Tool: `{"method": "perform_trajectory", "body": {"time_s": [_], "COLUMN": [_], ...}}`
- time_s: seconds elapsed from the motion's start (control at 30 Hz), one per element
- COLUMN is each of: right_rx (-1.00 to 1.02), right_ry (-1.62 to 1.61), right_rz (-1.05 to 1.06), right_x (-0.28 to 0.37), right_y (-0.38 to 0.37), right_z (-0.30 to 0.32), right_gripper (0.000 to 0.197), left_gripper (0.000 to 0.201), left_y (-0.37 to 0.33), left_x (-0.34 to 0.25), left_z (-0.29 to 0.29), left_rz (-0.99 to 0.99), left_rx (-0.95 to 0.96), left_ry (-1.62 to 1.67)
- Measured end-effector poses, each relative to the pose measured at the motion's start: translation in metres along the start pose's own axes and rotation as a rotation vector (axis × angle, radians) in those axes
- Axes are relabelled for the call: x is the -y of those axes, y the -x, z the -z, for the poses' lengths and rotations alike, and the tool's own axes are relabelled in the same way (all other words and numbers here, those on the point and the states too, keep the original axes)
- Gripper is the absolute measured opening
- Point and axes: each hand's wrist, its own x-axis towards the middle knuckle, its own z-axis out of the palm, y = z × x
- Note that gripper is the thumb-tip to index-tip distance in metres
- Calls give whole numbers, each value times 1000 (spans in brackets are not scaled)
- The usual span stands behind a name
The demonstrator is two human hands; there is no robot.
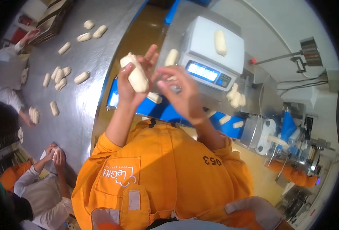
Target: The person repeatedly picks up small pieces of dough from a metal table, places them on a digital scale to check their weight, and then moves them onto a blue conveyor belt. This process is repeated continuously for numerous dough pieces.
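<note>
My left hand (128, 82) is raised and grips an oblong piece of pale dough (137, 74) upright. My right hand (181, 92) hovers just right of it with its fingers curled and blurred; whether it pinches anything I cannot tell. Behind the hands stands a white digital scale (231, 57) with one dough piece (220, 42) lying on its platform. Another dough piece (172, 57) lies on the steel surface left of the scale. My orange sleeves fill the lower middle of the view.
A blue conveyor belt (165, 113) under my hands carries dough pieces (235, 96). A steel table (89, 57) on the left holds several dough pieces. Two other people work dough there, one's hands (55, 153) at lower left. A dough machine (277, 140) stands at right.
</note>
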Motion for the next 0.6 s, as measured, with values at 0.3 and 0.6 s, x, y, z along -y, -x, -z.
{"method": "perform_trajectory", "body": {"time_s": [0.3, 0.6], "right_rx": [34, -44], "right_ry": [26, -12], "right_rz": [-68, -1], "right_x": [-9, -2], "right_y": [12, 15], "right_z": [-25, -17], "right_gripper": [28, 32], "left_gripper": [49, 70], "left_y": [32, 48], "left_x": [-29, -3], "left_z": [24, 18], "left_rz": [238, 107], "left_rx": [-272, -120], "left_ry": [-970, -134]}}
